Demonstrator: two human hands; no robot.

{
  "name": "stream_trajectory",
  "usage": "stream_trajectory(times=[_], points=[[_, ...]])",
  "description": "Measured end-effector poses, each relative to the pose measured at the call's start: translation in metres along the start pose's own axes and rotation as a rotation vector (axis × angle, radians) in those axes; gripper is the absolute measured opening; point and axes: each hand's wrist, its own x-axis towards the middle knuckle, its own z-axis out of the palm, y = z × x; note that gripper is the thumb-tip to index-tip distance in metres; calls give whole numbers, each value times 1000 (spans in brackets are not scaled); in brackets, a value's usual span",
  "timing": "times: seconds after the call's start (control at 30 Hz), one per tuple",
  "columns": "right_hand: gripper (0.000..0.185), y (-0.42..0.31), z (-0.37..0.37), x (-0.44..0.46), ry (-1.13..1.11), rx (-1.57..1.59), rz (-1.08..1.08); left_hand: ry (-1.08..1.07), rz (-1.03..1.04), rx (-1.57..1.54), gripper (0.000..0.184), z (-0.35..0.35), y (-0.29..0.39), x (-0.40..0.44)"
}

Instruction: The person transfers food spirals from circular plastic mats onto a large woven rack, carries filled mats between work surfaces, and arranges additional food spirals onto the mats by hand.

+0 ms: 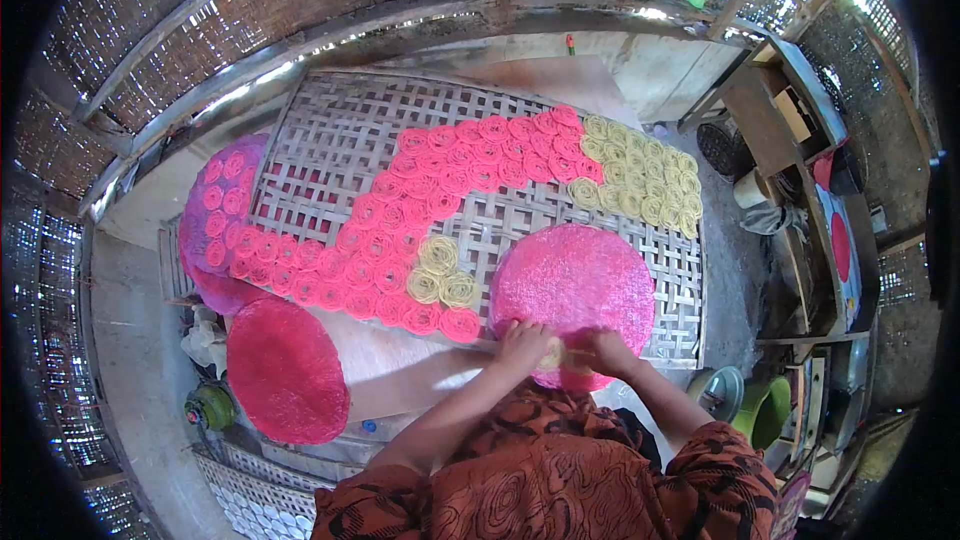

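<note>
At lower centre, the left hand (526,344) and right hand (606,351) are curling fingers beside a yellow coil (552,353); grip unclear.

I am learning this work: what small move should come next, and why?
Probably the left hand and right hand should shape the yellow piece into a round: both are close to it over the pink disc, and yellow coils on the rack are round.

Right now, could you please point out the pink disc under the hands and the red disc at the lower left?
Pink disc (573,283): head view, middle of its uncovered upper face.
Red disc (288,371): head view, middle of its face.
</note>
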Motion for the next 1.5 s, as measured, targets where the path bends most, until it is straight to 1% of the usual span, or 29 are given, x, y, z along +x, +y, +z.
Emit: stream_trajectory(times=[0.03, 0.1, 0.13, 0.17, 0.23, 0.3, 0.37, 0.43, 0.47, 0.53, 0.57, 0.63, 0.67, 0.7, 0.73, 0.77, 0.8, 0.83, 0.9, 0.97, 1.0, 1.07, 1.2, 1.27, 1.3, 1.37, 1.4, 1.47, 1.5], points=[[29, -9, -11, 0, 5, 6, -6, -34, -30, -62, 34, -5, 0, 1], [26, -22, -32, 5, -260, 160, 111, -69, 7, -115, 28, -24, -4, 1], [26, -36, -54, 15, -377, 223, 202, -59, 111, -215, 27, -31, -9, -1], [26, -46, -70, 25, -381, 222, 191, -51, 214, -319, 26, -35, -12, -5], [19, -58, -93, 48, -84, 524, 250, 40, 191, -415, 27, -53, -15, -21], [22, -49, -85, 89, 183, 730, 150, 18, -314, -896, 27, -92, -18, -48], [17, -47, -77, 139, 190, 433, 285, 256, -371, -707, 26, -100, -48, -75], [19, -37, -45, 183, 242, 696, 216, 322, -452, -607, 26, -117, -80, -105], [19, -43, -34, 200, 240, 695, 206, 327, -549, -558, 25, -130, -87, -116], [23, -55, -11, 226, 197, 1017, 166, 331, -653, -508, 24, -135, -112, -138], [23, -49, 4, 237, 192, 1019, 164, 436, -664, -573, 23, -118, -134, -148], [29, -37, 36, 252, 228, 746, 20, 540, -674, -637, 23, -110, -147, -154], [35, -45, 29, 246, 237, 390, -37, 600, -627, -704, 23, -113, -146, -147], [35, -56, 25, 239, 236, 385, -40, 664, -576, -770, 23, -116, -144, -137], [36, -75, 15, 229, 335, 226, -91, 680, -534, -963, 25, -114, -142, -121], [38, -93, 6, 219, 429, 66, -142, 658, -494, -969, 27, -111, -141, -105], [34, -108, -3, 211, 312, 244, -131, 636, -455, -976, 30, -106, -139, -88], [34, -112, -3, 210, 307, 235, -136, 598, -425, -994, 34, -102, -135, -69], [34, -117, -3, 210, -119, 1339, 251, 565, -390, -1017, 38, -97, -121, -46], [29, -114, -14, 219, -144, 1234, 215, 649, -410, -1250, 43, -101, -108, -33], [27, -102, -11, 232, -35, 1092, 146, 717, -402, -1340, 44, -103, -103, -34], [22, -97, -13, 250, 175, 931, 82, 727, -431, -1262, 43, -99, -110, -47], [22, -76, 7, 294, 194, 1053, 158, 708, -513, -1147, 41, -73, -132, -90], [28, -60, 25, 312, 288, 811, 106, 756, -530, -1141, 38, -71, -133, -101], [28, -57, 28, 307, 288, 814, 108, 753, -533, -1139, 38, -72, -130, -104], [36, -69, 18, 285, 474, 86, -203, 711, -582, -977, 37, -73, -127, -107], [36, -73, 11, 269, 476, 85, -205, 713, -579, -976, 37, -70, -122, -105], [38, -69, 1, 227, 237, -47, -193, 601, -474, -1053, 41, -60, -106, -89], [36, -67, -2, 203, 188, -267, -196, 607, -465, -1050, 41, -64, -95, -77]])
